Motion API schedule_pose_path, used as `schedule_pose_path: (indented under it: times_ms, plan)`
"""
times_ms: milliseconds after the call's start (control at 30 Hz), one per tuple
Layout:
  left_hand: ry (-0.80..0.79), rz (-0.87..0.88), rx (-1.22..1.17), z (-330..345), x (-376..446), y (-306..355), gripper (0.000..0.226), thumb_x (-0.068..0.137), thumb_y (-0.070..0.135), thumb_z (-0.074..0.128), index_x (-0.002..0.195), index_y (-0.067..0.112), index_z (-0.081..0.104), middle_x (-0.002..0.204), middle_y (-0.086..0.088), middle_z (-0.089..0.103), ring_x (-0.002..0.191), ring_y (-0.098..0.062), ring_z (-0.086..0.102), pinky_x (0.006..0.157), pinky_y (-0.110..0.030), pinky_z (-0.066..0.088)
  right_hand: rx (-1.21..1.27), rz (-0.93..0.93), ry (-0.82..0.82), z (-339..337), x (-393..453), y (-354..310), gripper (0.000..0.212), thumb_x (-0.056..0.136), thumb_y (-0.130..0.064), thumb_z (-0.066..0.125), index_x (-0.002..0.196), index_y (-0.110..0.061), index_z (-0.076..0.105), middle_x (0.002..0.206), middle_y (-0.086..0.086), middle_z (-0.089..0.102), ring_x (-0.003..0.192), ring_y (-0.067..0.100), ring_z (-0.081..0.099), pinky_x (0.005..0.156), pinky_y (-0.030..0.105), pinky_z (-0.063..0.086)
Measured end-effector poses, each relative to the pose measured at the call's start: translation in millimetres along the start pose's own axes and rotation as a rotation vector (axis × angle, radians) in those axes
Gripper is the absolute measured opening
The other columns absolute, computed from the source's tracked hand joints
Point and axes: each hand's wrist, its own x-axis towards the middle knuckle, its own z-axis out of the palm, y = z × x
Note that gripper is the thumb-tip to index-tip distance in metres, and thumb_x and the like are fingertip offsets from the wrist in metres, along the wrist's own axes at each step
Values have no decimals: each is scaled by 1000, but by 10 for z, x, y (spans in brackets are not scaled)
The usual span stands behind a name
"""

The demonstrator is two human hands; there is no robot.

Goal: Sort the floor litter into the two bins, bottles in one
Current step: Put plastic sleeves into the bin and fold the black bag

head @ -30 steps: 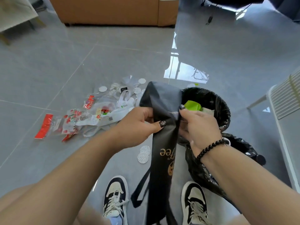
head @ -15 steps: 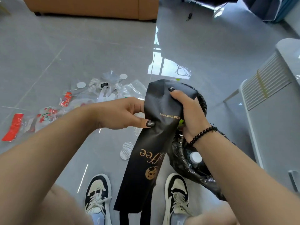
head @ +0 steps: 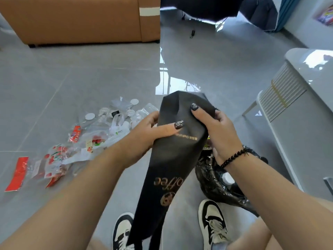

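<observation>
left hand (head: pixel 144 134): gripping the left edge of the black coffee bag (head: pixel 173 159), thumb laid flat across its front, fingers tucked behind the fabric.
right hand (head: pixel 216 130): clutching the bag's upper right side, one finger hooked over the folded top, a beaded bracelet (head: pixel 234 156) on the wrist.
black coffee bag: held up between both hands above the floor, folded over at the top, hanging long and narrow down between the two sneakers (head: pixel 213 222); gold "coffee" lettering reads upside down on its front.
black bin liner (head: pixel 214 179): just below the right wrist, crumpled and glossy, mostly hidden by the bag and forearm; a white bottle cap (head: pixel 227 177) shows inside it.
second bin: cannot tell where its rim is, the bag covers that spot.
floor litter (head: pixel 86 141): scattered to the left on the grey tiles, well apart from the hands; clear plastic wrappers, white round discs, a white carrier bag.
red wrapper (head: pixel 17 173): lies flat at the far left end of the pile.
sofa (head: pixel 81 20): tan, at the top left, beyond the litter.
white cabinet (head: pixel 295 109): stands on the right, near the liner.
</observation>
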Motion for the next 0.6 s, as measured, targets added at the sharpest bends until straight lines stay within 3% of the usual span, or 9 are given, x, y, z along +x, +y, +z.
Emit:
schedule_pose_path:
  times_ms: [67,167,233,267,367,467,533,600]
  plan:
    - [4,31,-126,83,-45,4,52,78,27,67,127,13,54,113,-9,70,99,-23,69,79,-29,56,-19,19,-33,71,-32,15,66,60,-49,82,114,-16,62,102,2,73,93,19,71,78,36,57]
    - [94,30,-269,133,-47,34,39,81,24,62,117,9,60,100,-9,73,86,-20,71,72,-29,57,18,74,-129,150,-44,-71,28,82,-37,69,103,-18,69,97,0,75,90,17,71,75,31,57]
    - [175,38,-316,128,-15,109,25,86,15,62,109,6,64,96,-14,73,81,-23,70,72,-29,57,48,93,-182,169,-25,-150,21,88,-35,62,98,-20,70,93,-4,75,86,12,71,75,28,56]
    - [239,40,-326,101,15,145,14,89,11,61,101,5,65,85,-12,73,72,-19,69,65,-23,56,35,82,-205,180,-14,-188,21,89,-37,59,99,-21,70,92,-7,75,82,8,70,72,25,56]
    - [337,40,-297,20,94,266,13,93,12,55,84,10,65,61,0,70,50,-8,65,48,-14,49,-20,19,-241,202,-16,-253,45,87,-46,59,121,-18,59,96,-11,71,80,3,67,73,23,53]
    - [427,31,-312,-54,151,340,15,95,20,55,88,11,65,60,2,70,50,-6,65,47,-14,49,-152,-61,-243,216,-24,-234,98,64,-65,69,143,-20,34,120,-7,62,106,8,62,96,36,49]
    - [491,23,-400,-78,146,386,18,96,22,53,96,7,63,61,-1,70,49,-9,66,44,-17,49,-262,-123,-274,247,-71,-228,105,55,-71,74,142,-28,32,132,-6,52,116,10,56,99,37,48]
    - [519,23,-506,-105,111,398,30,97,25,51,114,2,59,75,-8,70,54,-15,69,45,-21,52,-347,-166,-342,281,-155,-242,95,53,-68,76,132,-27,41,128,-9,53,110,7,59,93,31,52]
